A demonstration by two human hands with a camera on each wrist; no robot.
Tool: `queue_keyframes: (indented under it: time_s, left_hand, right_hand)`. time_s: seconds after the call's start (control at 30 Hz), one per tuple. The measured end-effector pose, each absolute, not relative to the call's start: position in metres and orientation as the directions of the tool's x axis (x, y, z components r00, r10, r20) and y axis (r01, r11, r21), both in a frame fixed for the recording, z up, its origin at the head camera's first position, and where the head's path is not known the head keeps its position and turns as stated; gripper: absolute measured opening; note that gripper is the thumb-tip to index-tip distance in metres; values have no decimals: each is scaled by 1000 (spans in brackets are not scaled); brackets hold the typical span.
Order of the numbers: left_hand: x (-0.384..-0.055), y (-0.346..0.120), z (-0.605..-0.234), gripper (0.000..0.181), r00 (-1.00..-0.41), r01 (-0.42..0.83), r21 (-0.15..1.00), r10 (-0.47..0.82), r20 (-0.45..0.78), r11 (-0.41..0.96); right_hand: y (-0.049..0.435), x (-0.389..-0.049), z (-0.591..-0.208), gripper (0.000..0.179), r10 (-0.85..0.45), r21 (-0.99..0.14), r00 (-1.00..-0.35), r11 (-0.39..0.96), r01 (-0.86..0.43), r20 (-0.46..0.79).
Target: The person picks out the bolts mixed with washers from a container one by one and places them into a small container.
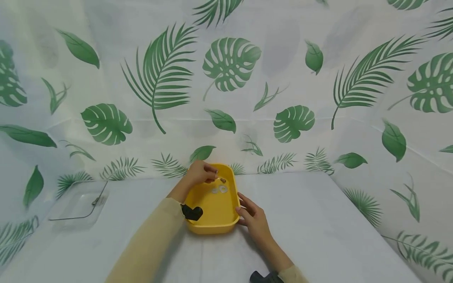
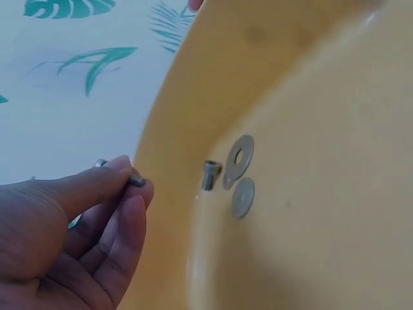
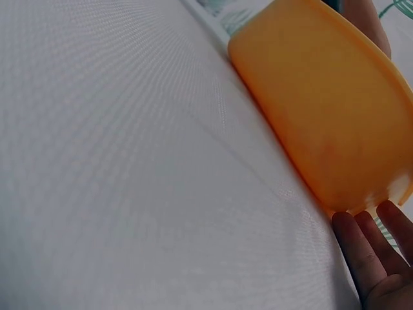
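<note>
A yellow plastic tray (image 1: 214, 229) stands on the white table. Over its far left part, my left hand (image 1: 199, 173) pinches a small metal screw (image 2: 137, 181) between thumb and fingertips; part of the screw is hidden by them. Below, inside the tray, lie a socket-head screw (image 2: 211, 175), a larger washer (image 2: 248, 147) and a smaller washer (image 2: 244, 199), grouped close together. At the tray's right side, my right hand (image 1: 255, 222) touches the outer wall with extended fingertips, its thumb at the rim.
To the left on the table sits a clear plastic container (image 1: 76, 202) with a dark-lined edge and small metal pieces (image 1: 95, 201) in it. A white leaf-print cloth (image 1: 240, 137) rises behind the table and along both sides.
</note>
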State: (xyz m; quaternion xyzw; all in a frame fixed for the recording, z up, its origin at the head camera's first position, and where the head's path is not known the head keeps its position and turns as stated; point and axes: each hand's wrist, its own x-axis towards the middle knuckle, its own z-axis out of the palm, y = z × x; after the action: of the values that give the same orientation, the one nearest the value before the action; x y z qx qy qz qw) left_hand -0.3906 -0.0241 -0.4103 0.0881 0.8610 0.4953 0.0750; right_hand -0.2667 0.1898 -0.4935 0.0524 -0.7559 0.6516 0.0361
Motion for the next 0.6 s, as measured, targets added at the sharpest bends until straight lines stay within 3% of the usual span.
queue_keyframes:
  time_s: [0.6]
  left_hand:
    - [-341,-97,-389,28,-969,107,881,247,-11,461]
  right_hand:
    - [189,-268,-491,47,-41,-978,-993,174,-116,110]
